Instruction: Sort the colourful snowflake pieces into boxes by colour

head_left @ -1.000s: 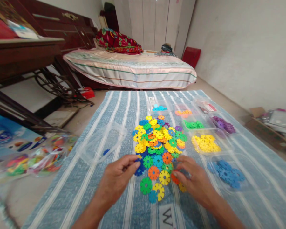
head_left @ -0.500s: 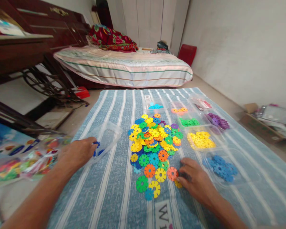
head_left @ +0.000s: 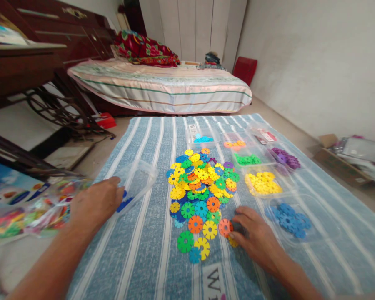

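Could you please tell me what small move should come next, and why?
I would probably have the right hand pick up the orange disc beside it, since that disc lies within easy reach and a clear box farther back holds other orange pieces.

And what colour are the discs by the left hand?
Those discs are dark blue, clearest in the head view.

Left hand (head_left: 97,203): outstretched, back upward | right hand (head_left: 255,231): angled inward, half-curled, unclenched

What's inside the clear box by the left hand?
Dark blue pieces lie inside the clear box. The left hand covers part of the box, so anything behind it can't be seen.
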Motion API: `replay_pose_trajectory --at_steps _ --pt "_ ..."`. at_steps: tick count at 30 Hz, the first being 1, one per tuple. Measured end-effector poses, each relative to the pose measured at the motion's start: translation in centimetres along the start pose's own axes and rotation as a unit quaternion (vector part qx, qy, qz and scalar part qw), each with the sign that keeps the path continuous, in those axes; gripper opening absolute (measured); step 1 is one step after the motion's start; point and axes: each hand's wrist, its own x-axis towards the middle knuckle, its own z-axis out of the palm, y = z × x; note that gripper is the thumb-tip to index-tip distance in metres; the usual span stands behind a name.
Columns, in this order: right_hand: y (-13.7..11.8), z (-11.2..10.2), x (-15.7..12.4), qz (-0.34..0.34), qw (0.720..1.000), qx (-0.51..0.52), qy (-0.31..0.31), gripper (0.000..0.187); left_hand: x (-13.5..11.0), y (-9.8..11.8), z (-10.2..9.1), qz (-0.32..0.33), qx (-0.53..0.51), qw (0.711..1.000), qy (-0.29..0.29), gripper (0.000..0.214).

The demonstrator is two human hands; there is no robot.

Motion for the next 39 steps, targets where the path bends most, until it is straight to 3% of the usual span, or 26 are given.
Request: replay_pose_trajectory --at_steps 4,6,10,13,17,23,30,34,39 --pt "-0.9 0.5 0.5 0.018 0.999 -0.04 -0.004 0.019 -1.8 1.7 0.1 0.019 -0.11 0.991 0.069 0.043" --pt "-1.5 0.6 0.9 0.026 0.998 -0.052 -0.017 0.014 -2.9 3.2 0.7 0.092 -0.195 0.973 0.083 0.039" --pt "-2.4 0.5 1.4 0.04 0.998 -0.034 -0.035 0.01 -5.1 6.7 2.5 0.227 -0.297 0.927 0.04 0.028" --pt "-2.5 0.4 1.6 0.057 0.998 0.002 -0.029 0.005 -6.1 9.2 3.6 0.251 -0.317 0.914 0.028 0.019" --pt "-2.5 0.5 1.8 0.072 0.995 0.06 -0.017 0.006 -6.5 11.1 5.2 0.256 -0.323 0.908 0.073 0.017" --pt "-3.1 0.9 2.4 0.06 0.991 0.122 -0.008 0.01 -6.5 11.2 7.1 0.262 -0.342 0.885 0.176 0.019" --pt "-4.0 0.2 3.4 0.049 0.984 0.171 -0.012 0.012 -6.1 10.7 7.5 0.249 -0.382 0.85 0.262 0.016" --pt "-4.0 -0.4 3.8 0.05 0.981 0.187 -0.005 0.012 -6.1 10.9 7.5 0.256 -0.375 0.843 0.289 0.016" --pt "-3.9 -0.3 4.2 0.056 0.979 0.196 -0.003 0.011 -6.5 11.6 7.6 0.302 -0.33 0.851 0.275 0.015"
